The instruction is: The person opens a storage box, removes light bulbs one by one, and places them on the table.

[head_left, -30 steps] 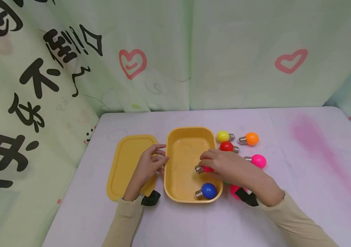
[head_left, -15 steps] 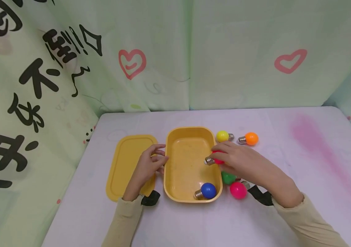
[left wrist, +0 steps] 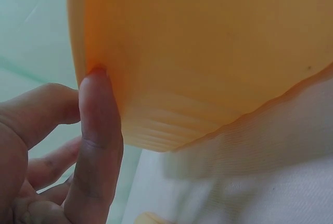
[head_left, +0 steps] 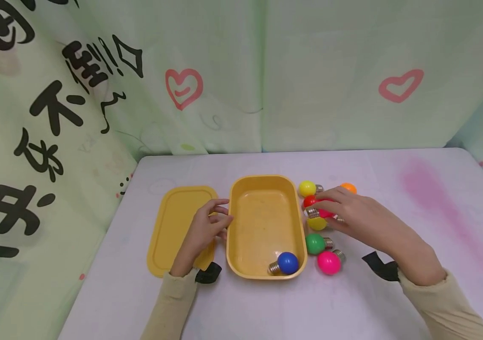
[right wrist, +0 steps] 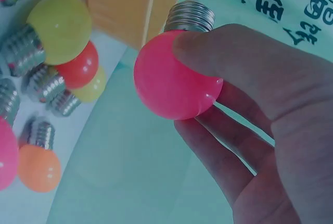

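Note:
My right hand [head_left: 366, 217] pinches a pink light bulb [right wrist: 166, 81] by its round part, metal screw base outward. In the head view it is over the loose bulbs right of the yellow plastic box [head_left: 262, 217]. My left hand [head_left: 203, 229] holds the box's left rim, with a fingertip [left wrist: 99, 94] against its outer wall in the left wrist view. One blue bulb [head_left: 288, 262] lies inside the box, in the near right corner. A yellow lid [head_left: 169, 231] lies flat left of the box, partly behind my left hand.
Loose bulbs lie right of the box: yellow [head_left: 307, 188], red [head_left: 309, 201], another yellow [head_left: 317, 224], green [head_left: 315, 243], pink [head_left: 328, 262] and orange [head_left: 349, 187]. Another pink bulb [right wrist: 6, 153] shows in the right wrist view. A printed curtain [head_left: 322, 108] stands behind the table.
My right hand has carried the pink bulb from inside the box over its right rim, to above the bulbs on the table. My left hand stays at the left rim; the blue bulb has not moved.

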Tool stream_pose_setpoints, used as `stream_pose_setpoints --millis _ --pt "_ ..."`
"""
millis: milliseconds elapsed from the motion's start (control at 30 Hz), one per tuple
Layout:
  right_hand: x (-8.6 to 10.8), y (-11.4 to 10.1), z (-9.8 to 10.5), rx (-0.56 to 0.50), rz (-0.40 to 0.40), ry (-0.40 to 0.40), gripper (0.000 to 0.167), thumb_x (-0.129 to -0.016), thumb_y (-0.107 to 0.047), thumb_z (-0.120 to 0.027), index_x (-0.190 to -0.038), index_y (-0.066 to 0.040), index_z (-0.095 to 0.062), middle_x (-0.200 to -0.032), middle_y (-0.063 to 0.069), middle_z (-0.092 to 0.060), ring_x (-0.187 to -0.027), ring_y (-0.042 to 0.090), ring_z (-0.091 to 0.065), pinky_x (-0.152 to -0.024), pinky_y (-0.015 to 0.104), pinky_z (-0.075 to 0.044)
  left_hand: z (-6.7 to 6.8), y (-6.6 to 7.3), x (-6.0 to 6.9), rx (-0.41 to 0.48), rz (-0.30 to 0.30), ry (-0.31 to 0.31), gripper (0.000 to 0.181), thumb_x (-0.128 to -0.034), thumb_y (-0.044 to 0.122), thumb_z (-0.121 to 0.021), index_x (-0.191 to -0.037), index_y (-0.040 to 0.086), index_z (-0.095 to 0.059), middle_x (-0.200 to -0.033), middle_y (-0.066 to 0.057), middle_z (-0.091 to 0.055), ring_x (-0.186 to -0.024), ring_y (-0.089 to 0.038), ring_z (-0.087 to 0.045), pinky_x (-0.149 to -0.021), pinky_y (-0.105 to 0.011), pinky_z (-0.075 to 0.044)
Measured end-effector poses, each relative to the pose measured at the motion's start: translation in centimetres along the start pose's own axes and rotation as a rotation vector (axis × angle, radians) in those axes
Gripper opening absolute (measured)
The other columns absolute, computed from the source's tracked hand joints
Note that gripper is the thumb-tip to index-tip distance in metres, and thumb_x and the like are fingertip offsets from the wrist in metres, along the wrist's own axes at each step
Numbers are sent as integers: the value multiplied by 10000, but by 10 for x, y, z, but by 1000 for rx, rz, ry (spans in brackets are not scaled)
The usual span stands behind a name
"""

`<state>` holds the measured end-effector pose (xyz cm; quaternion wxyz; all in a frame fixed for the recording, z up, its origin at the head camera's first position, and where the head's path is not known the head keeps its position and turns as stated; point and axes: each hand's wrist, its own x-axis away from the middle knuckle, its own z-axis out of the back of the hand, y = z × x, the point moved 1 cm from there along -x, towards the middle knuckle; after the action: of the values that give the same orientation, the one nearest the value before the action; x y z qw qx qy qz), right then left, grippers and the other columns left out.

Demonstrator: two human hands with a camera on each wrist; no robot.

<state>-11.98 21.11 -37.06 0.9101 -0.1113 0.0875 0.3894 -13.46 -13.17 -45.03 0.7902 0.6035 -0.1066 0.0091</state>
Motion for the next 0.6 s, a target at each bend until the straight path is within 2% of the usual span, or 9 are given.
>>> stream_pose_setpoints --millis 133,333,600 --pt "5 9 -1 0 -44 -12 426 -728 -108 -877 -1128 -116 -728 -1199 82 -661 -1105 264 -620 -739 387 -612 0 0 0 10 -7 -4 474 -910 83 -713 -1356 88 -552 -1087 -141 -599 -624 -188 -631 -585 -298 -593" --pt "11 19 -3 -21 -130 -74 446 -737 -148 -875 -1148 -87 -712 -1211 111 -641 -1140 293 -580 -800 435 -602 0 1 0 13 -1 -6 470 -912 89 -712 -1355 94 -553 -1093 -135 -598 -617 -189 -632 -587 -300 -594" --pt "18 32 -7 -19 -188 -115 506 -746 -117 -866 -1215 -79 -683 -1248 133 -622 -1161 319 -571 -806 434 -601 0 1 0 16 -1 -6 469 -912 86 -712 -1353 90 -553 -1082 -132 -597 -608 -183 -625 -580 -294 -590"
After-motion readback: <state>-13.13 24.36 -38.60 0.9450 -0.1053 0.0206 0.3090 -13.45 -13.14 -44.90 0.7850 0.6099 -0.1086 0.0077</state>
